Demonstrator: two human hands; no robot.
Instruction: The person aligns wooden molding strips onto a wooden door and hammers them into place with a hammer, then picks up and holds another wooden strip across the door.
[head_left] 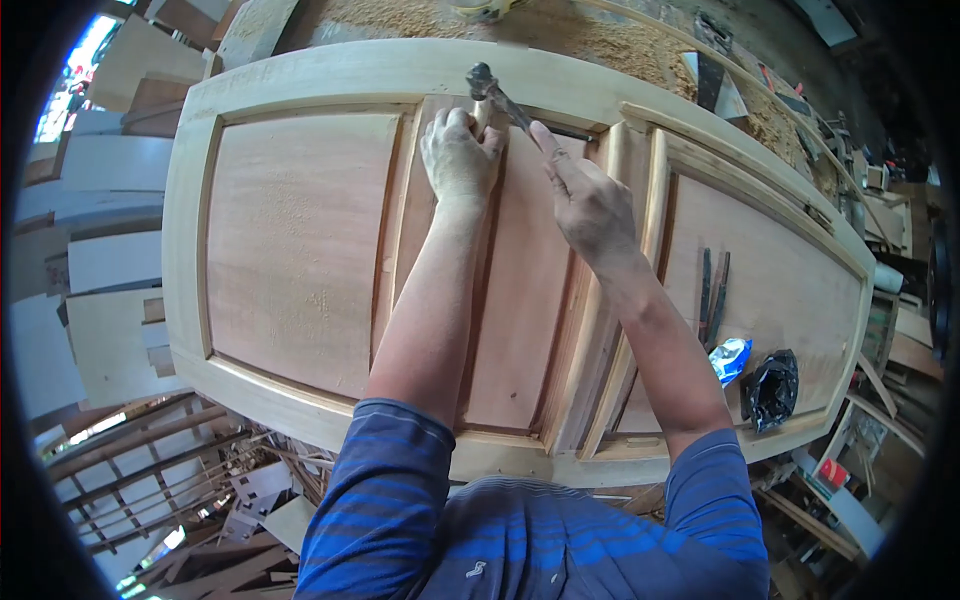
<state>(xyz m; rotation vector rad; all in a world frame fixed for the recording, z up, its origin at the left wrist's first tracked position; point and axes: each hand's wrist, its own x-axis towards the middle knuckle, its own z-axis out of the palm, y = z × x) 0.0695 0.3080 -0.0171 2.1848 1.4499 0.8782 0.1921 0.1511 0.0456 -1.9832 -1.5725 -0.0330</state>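
Here, the right hand [595, 205] is wrapped around the handle of a hammer [508, 105]. The hammer's head is just past the left hand [458, 155]. The left hand's fingers are bent over a strip of wood, but I can't tell if they pinch anything small. Under both hands lies a big wooden door [300, 220]. To the right of the right hand, and nearer the person, are two dark sticks [714, 295], a shiny packet [731, 360] and a black bag [772, 390]. Sawdust [420, 28] lies beyond both hands.
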